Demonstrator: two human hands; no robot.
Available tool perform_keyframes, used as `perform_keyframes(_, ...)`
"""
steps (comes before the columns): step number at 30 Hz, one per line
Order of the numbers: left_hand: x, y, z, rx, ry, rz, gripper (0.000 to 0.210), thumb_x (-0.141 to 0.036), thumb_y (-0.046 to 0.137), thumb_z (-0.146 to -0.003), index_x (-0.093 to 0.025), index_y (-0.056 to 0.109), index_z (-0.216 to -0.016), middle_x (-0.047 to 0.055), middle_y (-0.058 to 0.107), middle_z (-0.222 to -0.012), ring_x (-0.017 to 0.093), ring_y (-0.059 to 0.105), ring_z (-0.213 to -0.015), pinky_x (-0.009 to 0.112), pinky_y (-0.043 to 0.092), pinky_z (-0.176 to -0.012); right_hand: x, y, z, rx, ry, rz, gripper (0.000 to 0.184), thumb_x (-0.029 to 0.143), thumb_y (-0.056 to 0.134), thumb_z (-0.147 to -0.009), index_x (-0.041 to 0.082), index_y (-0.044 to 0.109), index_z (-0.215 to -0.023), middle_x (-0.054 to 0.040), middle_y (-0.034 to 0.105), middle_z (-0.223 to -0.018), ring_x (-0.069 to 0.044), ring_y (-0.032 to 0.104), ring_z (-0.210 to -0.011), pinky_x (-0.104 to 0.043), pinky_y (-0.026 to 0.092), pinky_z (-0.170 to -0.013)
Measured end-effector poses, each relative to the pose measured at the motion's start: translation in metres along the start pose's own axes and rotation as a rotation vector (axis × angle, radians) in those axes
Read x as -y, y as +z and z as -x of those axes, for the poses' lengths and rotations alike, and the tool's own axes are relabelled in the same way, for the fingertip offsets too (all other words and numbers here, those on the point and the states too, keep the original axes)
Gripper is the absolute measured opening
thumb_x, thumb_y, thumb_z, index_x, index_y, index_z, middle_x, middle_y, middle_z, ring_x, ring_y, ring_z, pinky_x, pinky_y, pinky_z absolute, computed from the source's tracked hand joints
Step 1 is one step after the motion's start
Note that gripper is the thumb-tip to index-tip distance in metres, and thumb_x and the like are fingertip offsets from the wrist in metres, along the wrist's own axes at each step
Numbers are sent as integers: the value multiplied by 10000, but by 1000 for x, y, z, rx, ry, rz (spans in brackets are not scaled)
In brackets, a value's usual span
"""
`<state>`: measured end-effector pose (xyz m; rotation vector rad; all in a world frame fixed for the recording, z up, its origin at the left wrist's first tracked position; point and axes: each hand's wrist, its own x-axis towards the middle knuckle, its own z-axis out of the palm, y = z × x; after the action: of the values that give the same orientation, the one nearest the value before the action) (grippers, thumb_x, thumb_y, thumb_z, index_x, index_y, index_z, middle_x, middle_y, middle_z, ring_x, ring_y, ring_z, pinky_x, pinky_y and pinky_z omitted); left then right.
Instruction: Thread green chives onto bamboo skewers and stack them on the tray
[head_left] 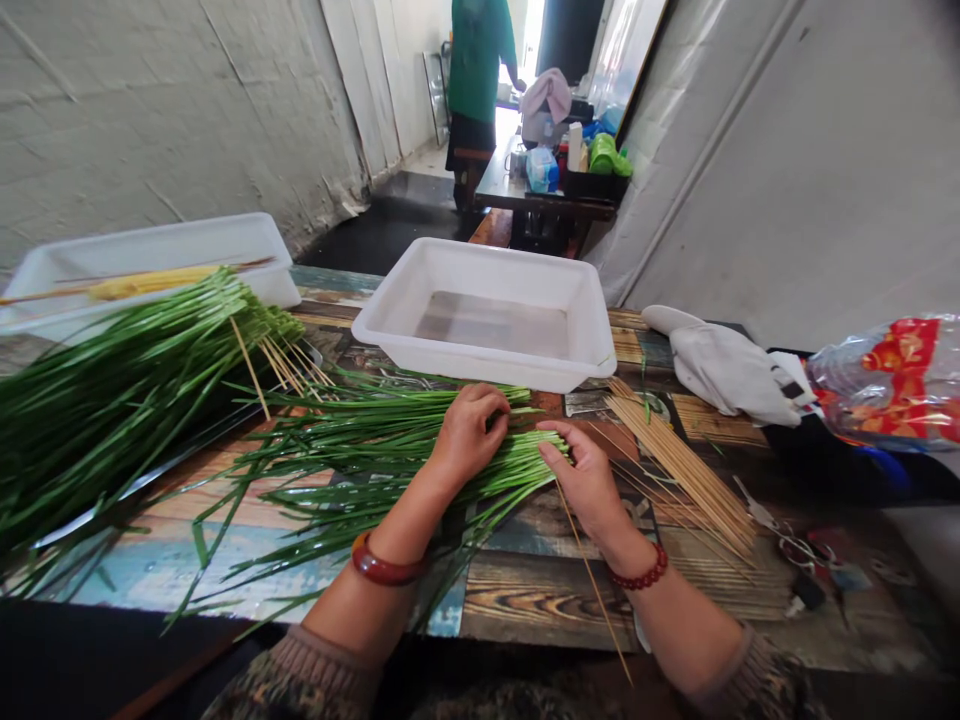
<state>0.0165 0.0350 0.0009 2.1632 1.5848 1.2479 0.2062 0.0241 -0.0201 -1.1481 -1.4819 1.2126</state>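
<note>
Long green garlic chives (360,425) lie spread across the table, their pale cut ends to the right. My left hand (471,435) rests on the bunch, fingers curled in and closed on some stalks. At the cut ends, my right hand (585,480) pinches the chives between thumb and fingers. A thin bamboo skewer (592,580) slants down from beside my right thumb toward the table's front edge; its upper end is hidden at the chives, so whether it pierces them I cannot tell. Loose bamboo skewers (686,465) lie in a pile to the right.
A white plastic tub (487,350) stands behind my hands. At left, a large heap of skewered chives (127,390) lies before another white tub (225,235). Scissors (799,545), a white cap (705,365) and a plastic bag (892,385) are at right. A person (480,80) stands beyond.
</note>
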Motion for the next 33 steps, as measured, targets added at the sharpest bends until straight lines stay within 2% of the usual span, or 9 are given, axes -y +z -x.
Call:
perform_keyframes(8,-11,-3,1,3,-146,132,106,-78,547,-775,-168,597,-799,-19,603,-718,121,549,-663,237,432,-643,3,-1,3,9,-4,-4,276,357,641,-845,202,671,-1071,-40,713,-966,-184,650,-836,-297,520,-754)
perform_keyframes(12,-15,-5,0,21,-115,186,140,-136,580,-845,-167,667,-949,12,652,-779,131,585,-705,246,448,-658,6,-1,4,15,-9,3,285,362,633,-854,201,670,-1087,-43,713,-966,-184,649,-823,-303,523,-756)
perform_keyframes(16,-19,-7,-3,26,-50,197,123,-210,604,-881,-173,712,-836,45,667,-777,156,601,-739,279,465,-691,10,-1,5,14,-17,-20,282,354,640,-845,208,675,-1085,-41,715,-1001,-185,652,-844,-301,525,-767)
perform_keyframes(21,-22,-8,-4,-27,-34,187,81,-167,626,-850,-182,682,-794,47,661,-823,171,608,-814,300,477,-750,15,-2,8,18,-20,-6,284,345,634,-851,211,673,-1098,-37,717,-986,-181,655,-834,-295,531,-750)
perform_keyframes(27,-26,-7,-2,44,-52,227,104,-173,586,-881,-178,688,-868,37,665,-780,151,599,-729,269,473,-678,19,-4,10,31,-46,33,271,347,628,-862,220,686,-1095,-37,726,-999,-188,663,-839,-306,535,-762)
perform_keyframes(33,-29,-8,-1,59,-84,277,152,-170,584,-883,-175,716,-960,58,715,-846,161,645,-770,277,507,-698,20,-4,10,19,-38,45,272,352,631,-864,219,684,-1095,-38,728,-993,-192,666,-856,-308,533,-769)
